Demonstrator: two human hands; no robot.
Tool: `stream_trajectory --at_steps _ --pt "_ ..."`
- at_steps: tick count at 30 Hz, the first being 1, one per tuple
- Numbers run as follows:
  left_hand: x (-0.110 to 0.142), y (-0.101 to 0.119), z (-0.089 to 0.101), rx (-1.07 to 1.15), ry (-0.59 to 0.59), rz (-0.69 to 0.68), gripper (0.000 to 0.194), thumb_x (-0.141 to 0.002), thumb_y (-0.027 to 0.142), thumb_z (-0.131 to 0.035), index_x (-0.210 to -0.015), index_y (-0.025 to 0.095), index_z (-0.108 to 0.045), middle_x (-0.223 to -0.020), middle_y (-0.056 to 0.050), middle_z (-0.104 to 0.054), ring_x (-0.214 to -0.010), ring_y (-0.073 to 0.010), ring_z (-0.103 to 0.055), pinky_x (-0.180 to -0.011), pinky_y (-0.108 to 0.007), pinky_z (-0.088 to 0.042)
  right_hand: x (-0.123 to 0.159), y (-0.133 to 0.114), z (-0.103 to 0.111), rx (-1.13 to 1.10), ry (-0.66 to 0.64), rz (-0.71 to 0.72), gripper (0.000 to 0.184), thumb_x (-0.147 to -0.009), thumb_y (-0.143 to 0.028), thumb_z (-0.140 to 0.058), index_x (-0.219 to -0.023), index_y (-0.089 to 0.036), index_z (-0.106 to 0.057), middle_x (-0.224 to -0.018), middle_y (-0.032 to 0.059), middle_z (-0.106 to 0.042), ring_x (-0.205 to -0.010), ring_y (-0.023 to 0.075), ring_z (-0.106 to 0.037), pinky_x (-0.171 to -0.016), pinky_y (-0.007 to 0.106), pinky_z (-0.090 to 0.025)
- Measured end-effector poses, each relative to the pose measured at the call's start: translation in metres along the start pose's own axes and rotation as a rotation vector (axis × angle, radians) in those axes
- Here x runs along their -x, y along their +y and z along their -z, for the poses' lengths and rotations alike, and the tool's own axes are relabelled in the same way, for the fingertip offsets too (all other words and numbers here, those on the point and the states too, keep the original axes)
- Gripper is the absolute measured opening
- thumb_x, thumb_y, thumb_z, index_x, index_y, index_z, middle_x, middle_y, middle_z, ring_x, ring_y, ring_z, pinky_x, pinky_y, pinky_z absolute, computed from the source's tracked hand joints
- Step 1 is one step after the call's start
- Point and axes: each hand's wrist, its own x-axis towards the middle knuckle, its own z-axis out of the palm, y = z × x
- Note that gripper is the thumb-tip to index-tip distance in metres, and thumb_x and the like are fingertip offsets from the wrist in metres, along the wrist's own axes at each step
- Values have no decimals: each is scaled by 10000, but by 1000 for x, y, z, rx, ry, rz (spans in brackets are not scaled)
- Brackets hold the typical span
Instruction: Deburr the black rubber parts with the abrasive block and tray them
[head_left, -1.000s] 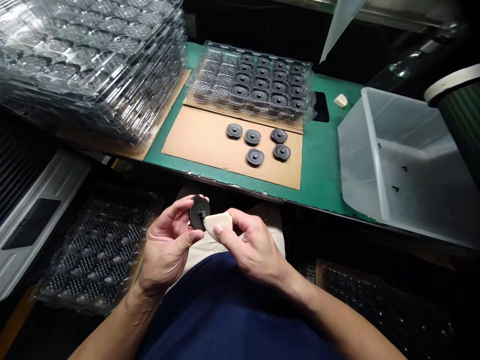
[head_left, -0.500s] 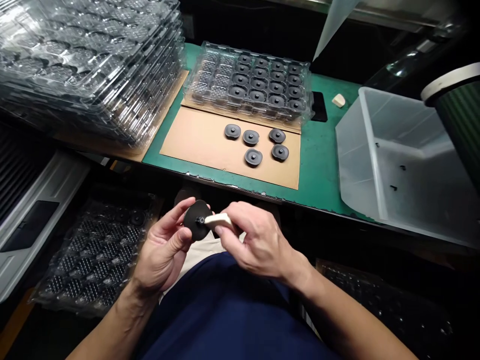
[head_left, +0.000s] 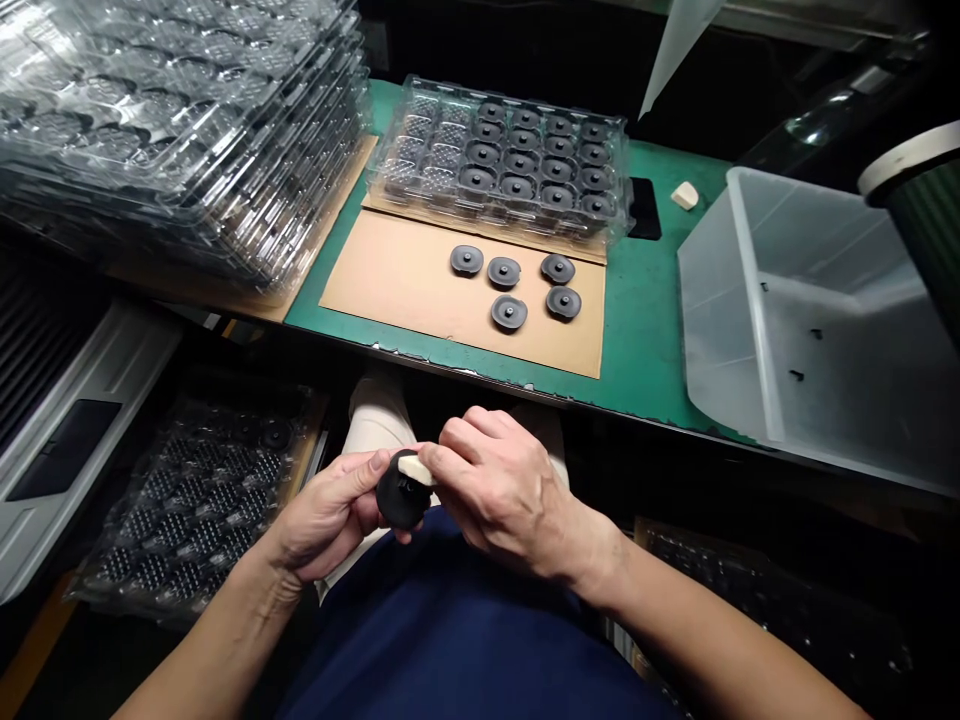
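My left hand [head_left: 337, 510] is closed on the edge of a round black disc [head_left: 397, 500] with a small raised hub, held tilted above my lap. Pinched in my right hand [head_left: 502, 490] is a cream-coloured block [head_left: 415, 468], perhaps a sponge or eraser, whose tip lies against the disc's face near the hub. Several similar dark discs [head_left: 509, 313] rest on a cardboard sheet [head_left: 397, 290] in front of me. Behind them, a clear plastic tray [head_left: 420, 180] holds more discs in its right-hand pockets, while its two left columns show bare pockets.
A tall stack of clear trays [head_left: 285, 190] stands at the left. On the green table [head_left: 645, 330], a translucent bin [head_left: 712, 310] with a few small black bits is at the right, near another cream block [head_left: 684, 195]. Another tray [head_left: 195, 490] sits low at left.
The disc has moved slightly down and been turned in my left hand, whose thumb is now at its upper edge. The cream block has shifted from beside the hub to the disc's upper face.
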Motion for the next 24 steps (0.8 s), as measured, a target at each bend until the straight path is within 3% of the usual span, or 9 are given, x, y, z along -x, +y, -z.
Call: stream_trajectory --at_steps 4,8,11,14,16,18,20,24 --pt "-2 -9 4 56 -6 73 372 -1028 445 -688 -983 92 -795 -856 -135 -726 -725 -223 -713 -622 -284 -630 0 2 3 23 -34 67 213 -1057 -214 -454 -1079 -141 -654 -966 80 -526 -831 217 -391 -734 387 -322" --pt "-4 -15 4 92 -31 129 411 -1011 480 -704 -980 80 -792 -840 -146 -733 -692 -239 -727 -585 -288 -632 -2 6 7 31 -31 157 289 -1109 -247 -410 -1251 -166 -649 -1042 91 -564 -881 224 -450 -763 385 -355" --pt "-5 -13 1 133 -16 95 354 -1019 445 -705 -1064 106 -798 -924 -139 -749 -783 -247 -736 -674 -347 -669 -3 9 5 22 7 200 307 -1132 -261 -391 -1300 -194 -639 -1090 94 -589 -942 232 -497 -823 392 -376" --pt "-7 -9 -4 207 112 -116 284 -1004 318 -749 -1266 210 -760 -1264 -107 -721 -1093 -238 -711 -971 -386 -635 -2 7 -5 -40 134 -46 252 -1111 -277 -459 -994 -156 -646 -929 75 -579 -832 194 -485 -761 353 -354" --pt "-9 -8 -5 192 183 -267 438 -942 227 -820 -1364 270 -712 -1402 -81 -660 -1272 -235 -638 -1109 -350 -545 -2 1 -12 -201 159 -272 321 -1070 -286 -520 -775 -160 -518 -745 18 -499 -676 142 -410 -658 322 -298" --pt "-11 -10 -7 121 212 -347 579 -856 153 -886 -1387 288 -699 -1408 -73 -658 -1332 -245 -601 -1119 -305 -523 -4 -8 -15 -439 105 -410 364 -1043 -296 -548 -721 -165 -438 -659 -25 -435 -592 108 -351 -595 303 -254" --pt "-13 -13 -9 47 236 -387 620 -794 111 -922 -1355 287 -723 -1358 -67 -689 -1301 -242 -624 -1067 -264 -548 -10 -17 -14 -619 88 -480 348 -1046 -309 -544 -739 -167 -460 -655 -39 -438 -583 97 -355 -575 286 -247" --pt "-12 -12 -17 -33 276 -516 602 -753 80 -945 -1284 298 -764 -1306 -57 -721 -1190 -224 -691 -1000 -241 -581 -21 -27 -1 -663 192 -450 321 -1042 -309 -528 -759 -168 -473 -700 -24 -467 -625 105 -377 -612 285 -270"
